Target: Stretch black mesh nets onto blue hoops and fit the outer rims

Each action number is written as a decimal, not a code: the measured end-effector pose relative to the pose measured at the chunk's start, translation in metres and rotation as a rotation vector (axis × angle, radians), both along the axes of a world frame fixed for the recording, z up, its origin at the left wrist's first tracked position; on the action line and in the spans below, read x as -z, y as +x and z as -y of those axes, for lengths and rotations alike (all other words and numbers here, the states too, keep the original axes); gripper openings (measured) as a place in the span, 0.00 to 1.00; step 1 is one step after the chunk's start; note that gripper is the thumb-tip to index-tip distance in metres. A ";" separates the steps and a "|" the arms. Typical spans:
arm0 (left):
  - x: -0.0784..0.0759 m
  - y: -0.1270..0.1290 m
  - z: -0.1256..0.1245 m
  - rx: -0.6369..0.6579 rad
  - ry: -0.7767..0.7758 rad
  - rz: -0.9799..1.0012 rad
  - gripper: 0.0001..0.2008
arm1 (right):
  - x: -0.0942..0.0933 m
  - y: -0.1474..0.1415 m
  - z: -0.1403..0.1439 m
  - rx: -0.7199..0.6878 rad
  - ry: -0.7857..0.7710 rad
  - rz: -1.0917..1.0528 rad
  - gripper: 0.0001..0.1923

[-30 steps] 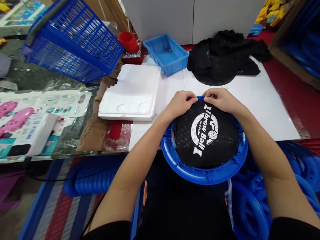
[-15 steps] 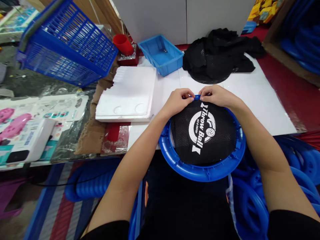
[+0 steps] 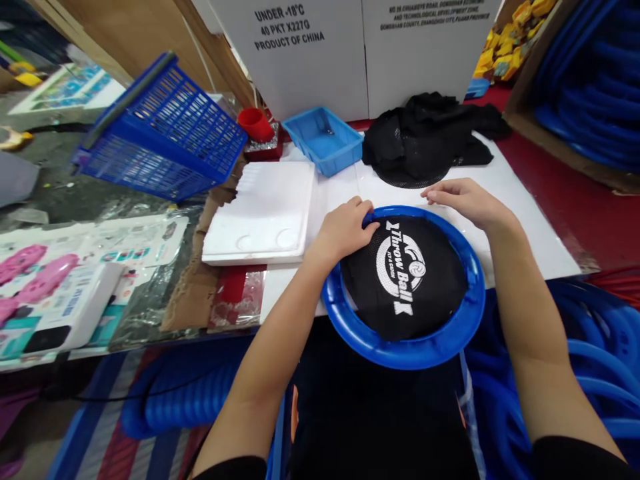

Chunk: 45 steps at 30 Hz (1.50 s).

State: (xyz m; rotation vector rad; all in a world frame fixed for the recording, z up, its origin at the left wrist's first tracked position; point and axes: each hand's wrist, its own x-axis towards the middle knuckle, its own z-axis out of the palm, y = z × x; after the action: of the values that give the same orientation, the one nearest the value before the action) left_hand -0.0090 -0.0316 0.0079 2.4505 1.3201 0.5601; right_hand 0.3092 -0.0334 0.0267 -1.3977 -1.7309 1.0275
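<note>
A round blue plastic ring (image 3: 407, 357) holds a black mesh disc (image 3: 370, 290) printed in white with "Throw Ball". It rests at the table's front edge, against my body. My left hand (image 3: 347, 227) is closed on the ring's upper left rim, the thumb over the inner edge. Just beyond the upper right rim, my right hand (image 3: 463, 199) hovers off the ring. Its fingers are loosely stretched out, and I see nothing in them. Past it lies a pile of black mesh pieces (image 3: 417, 143).
A light blue tray (image 3: 327, 143), a red cup (image 3: 255, 125) and a white foam slab (image 3: 260, 210) stand on the table. A blue basket (image 3: 170, 127) leans at the left. White cartons (image 3: 320, 73) form the back. Blue rings (image 3: 590, 120) fill a box at the right.
My right hand has let go of the ring's top rim and moved right, away from it. My left hand has shifted slightly left and down along the rim. The view has tilted up.
</note>
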 end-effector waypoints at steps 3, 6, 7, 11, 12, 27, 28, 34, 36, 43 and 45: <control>-0.007 -0.014 0.024 -0.131 0.039 -0.058 0.09 | -0.009 0.021 0.006 -0.070 -0.009 0.052 0.18; -0.021 -0.026 0.065 -0.192 -0.023 -0.174 0.08 | -0.010 0.027 0.008 -0.176 0.022 0.184 0.18; -0.029 -0.028 0.079 -0.209 -0.079 -0.260 0.08 | -0.008 0.026 0.008 -0.211 0.041 0.243 0.19; -0.061 -0.019 0.098 -0.187 -0.220 -0.490 0.11 | 0.004 0.010 0.007 -0.337 0.121 0.409 0.24; -0.065 -0.014 0.090 -0.164 -0.192 -0.476 0.12 | 0.007 0.004 0.007 -0.353 0.154 0.418 0.25; 0.002 -0.010 -0.004 0.253 0.000 -0.006 0.18 | 0.025 -0.038 0.003 -0.422 0.418 0.543 0.20; 0.003 -0.010 -0.004 0.244 -0.017 -0.014 0.19 | 0.023 -0.038 -0.001 -0.431 0.384 0.541 0.21; 0.000 -0.015 -0.009 0.264 -0.146 0.064 0.20 | -0.002 -0.038 -0.028 -0.562 0.191 0.541 0.11; -0.003 -0.022 -0.011 0.274 -0.200 0.149 0.16 | -0.005 -0.038 -0.030 -0.564 0.191 0.434 0.10; -0.005 -0.033 -0.014 0.100 -0.385 0.407 0.04 | 0.016 -0.035 -0.024 -0.399 0.193 0.122 0.12; -0.002 -0.032 -0.015 0.059 -0.415 0.421 0.04 | 0.020 -0.036 -0.023 -0.358 0.180 0.113 0.13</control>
State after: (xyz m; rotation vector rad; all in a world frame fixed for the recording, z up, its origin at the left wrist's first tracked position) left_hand -0.0411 -0.0169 0.0095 1.8996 1.0613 0.6648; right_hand 0.2732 -0.0099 0.0067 -1.0736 -2.1537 0.9600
